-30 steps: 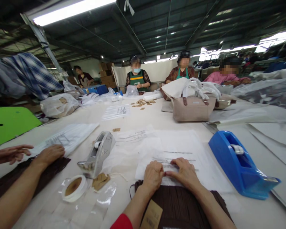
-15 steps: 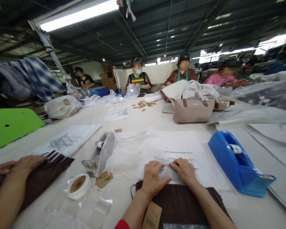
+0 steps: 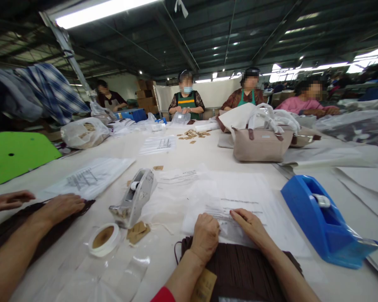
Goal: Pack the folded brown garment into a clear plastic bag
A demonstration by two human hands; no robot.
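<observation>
Fingers curled in, my left hand (image 3: 205,235) is closed at the near edge of a clear printed plastic bag (image 3: 225,228). My right hand (image 3: 250,228) is on the same bag, its fingers pressed together and thumb side up. The bag tops a pile of printed plastic bags (image 3: 252,193). Under my wrists lies a dark brown pleated fabric item (image 3: 242,268), with a thin cord loop at its left corner. A brown cardboard tag (image 3: 204,285) rests on it, partly behind my left forearm. What exactly my fingertips pinch is hard to see.
A grey tape dispenser (image 3: 135,195), tape roll (image 3: 103,240) and cardboard tags (image 3: 137,233) lie left. A blue tape dispenser (image 3: 326,222) stands right, with a beige handbag (image 3: 261,144) beyond. A co-worker's hands (image 3: 58,208) touch another dark brown item (image 3: 19,224). Several people sit across the table.
My left hand has curled from spread fingers into a closed grip. My right hand's fingers have straightened a little. At left, the co-worker's hands have shifted over the brown item.
</observation>
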